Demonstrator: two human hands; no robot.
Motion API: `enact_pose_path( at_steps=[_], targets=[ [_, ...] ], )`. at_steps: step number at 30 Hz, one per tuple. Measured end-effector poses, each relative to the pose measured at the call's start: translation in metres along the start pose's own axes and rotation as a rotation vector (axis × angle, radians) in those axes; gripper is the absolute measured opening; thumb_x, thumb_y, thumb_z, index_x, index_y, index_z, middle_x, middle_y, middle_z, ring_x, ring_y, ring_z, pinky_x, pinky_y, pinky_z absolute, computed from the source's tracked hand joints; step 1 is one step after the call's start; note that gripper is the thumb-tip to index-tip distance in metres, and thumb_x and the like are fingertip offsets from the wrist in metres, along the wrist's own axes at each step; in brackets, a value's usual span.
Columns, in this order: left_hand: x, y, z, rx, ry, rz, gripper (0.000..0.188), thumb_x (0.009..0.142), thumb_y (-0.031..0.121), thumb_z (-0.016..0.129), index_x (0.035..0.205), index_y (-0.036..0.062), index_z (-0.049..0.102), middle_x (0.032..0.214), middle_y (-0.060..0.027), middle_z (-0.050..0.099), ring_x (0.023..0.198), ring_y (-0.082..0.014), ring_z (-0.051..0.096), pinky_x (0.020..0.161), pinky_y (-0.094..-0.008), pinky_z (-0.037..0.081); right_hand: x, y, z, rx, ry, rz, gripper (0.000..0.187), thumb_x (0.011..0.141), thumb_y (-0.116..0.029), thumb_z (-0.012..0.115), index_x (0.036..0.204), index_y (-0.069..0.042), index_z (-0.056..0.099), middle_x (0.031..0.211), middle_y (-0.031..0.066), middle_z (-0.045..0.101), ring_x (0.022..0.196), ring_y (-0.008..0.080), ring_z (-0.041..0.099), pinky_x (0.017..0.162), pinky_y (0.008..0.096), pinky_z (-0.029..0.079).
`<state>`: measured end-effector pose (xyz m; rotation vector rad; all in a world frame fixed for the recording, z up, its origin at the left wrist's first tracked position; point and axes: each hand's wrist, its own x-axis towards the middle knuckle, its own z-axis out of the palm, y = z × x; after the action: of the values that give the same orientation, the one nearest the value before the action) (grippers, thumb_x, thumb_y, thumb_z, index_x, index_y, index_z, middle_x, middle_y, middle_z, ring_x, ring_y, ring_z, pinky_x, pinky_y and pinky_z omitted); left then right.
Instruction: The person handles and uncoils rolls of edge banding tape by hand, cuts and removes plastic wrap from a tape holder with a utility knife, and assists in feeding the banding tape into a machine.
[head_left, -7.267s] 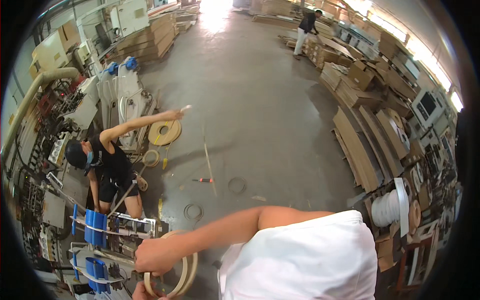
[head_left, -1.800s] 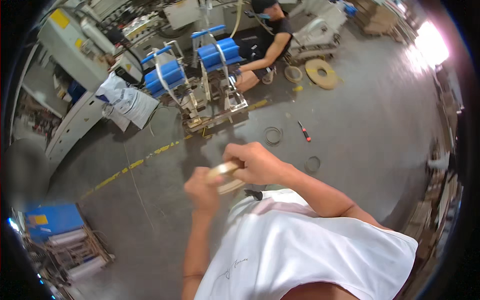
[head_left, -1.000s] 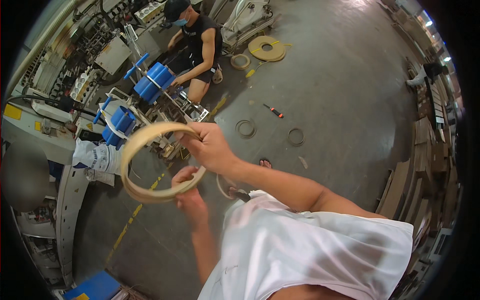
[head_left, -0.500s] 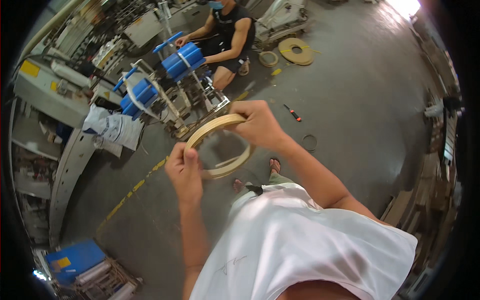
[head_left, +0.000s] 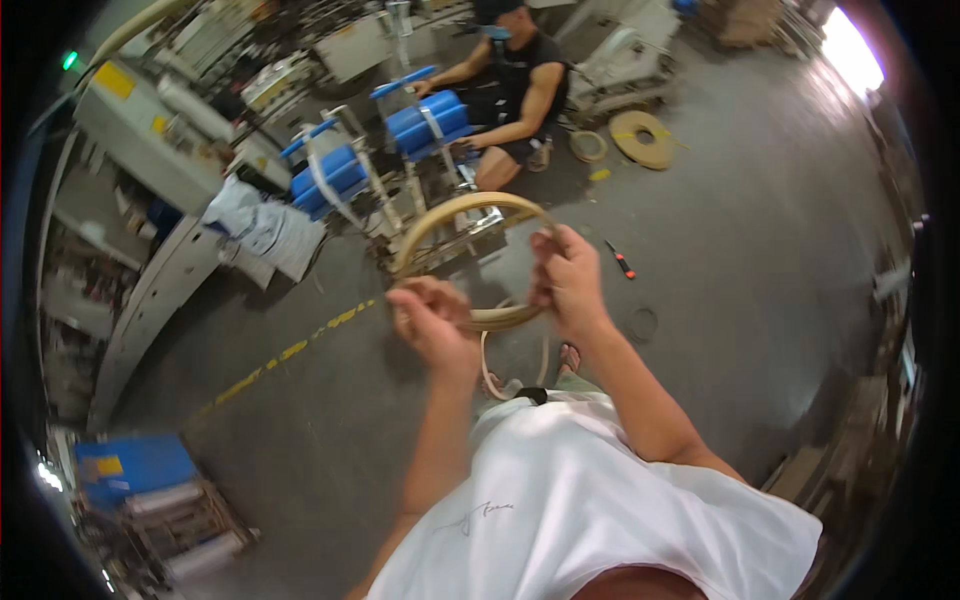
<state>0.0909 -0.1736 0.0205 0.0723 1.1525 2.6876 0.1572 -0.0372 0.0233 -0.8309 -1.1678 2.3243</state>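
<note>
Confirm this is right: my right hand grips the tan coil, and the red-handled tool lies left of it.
Wrong side: in the head view, the red-handled tool lies right of the tan coil. Your right hand does grip that coil.

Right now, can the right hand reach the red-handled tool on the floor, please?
Probably not without bending: the red-handled tool lies on the floor, and the right hand appears busy gripping the tan coil.

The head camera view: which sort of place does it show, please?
Probably a factory or workshop: large machinery stands at upper left, a worn yellow line crosses the floor, and a flat tan coil lies beyond a red-handled tool.
</note>
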Motion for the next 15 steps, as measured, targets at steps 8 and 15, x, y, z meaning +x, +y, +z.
enact_pose_path(
  at_steps=[8,15],
  targets=[
    [0.008,0.032,-0.022,1.219,-0.559,0.426,0.073,0.079,0.041,0.075,0.133,0.0034,0.043,0.108,-0.0119,0.063,0.101,-0.0288,0.061,0.092,-0.0366,0.045,-0.008,-0.036,0.003,-1.213,-0.488,-0.492,0.036,0.076,-0.007,0.069,0.107,-0.003,0.050,0.067,0.0141,0.062,0.063,0.0350,0.061,0.058,0.0432,0.046],
    [-0.013,0.021,-0.023,1.227,-0.636,0.348,0.036,0.087,0.036,0.067,0.098,0.0020,0.061,0.082,-0.0140,0.061,0.070,-0.0297,0.060,0.062,-0.0361,0.046,-0.020,-0.021,0.002,-1.085,-0.618,-0.443,0.051,0.079,-0.009,0.072,0.120,-0.006,0.043,0.080,0.0196,0.064,0.075,0.0375,0.064,0.064,0.0419,0.048]
  ],
)
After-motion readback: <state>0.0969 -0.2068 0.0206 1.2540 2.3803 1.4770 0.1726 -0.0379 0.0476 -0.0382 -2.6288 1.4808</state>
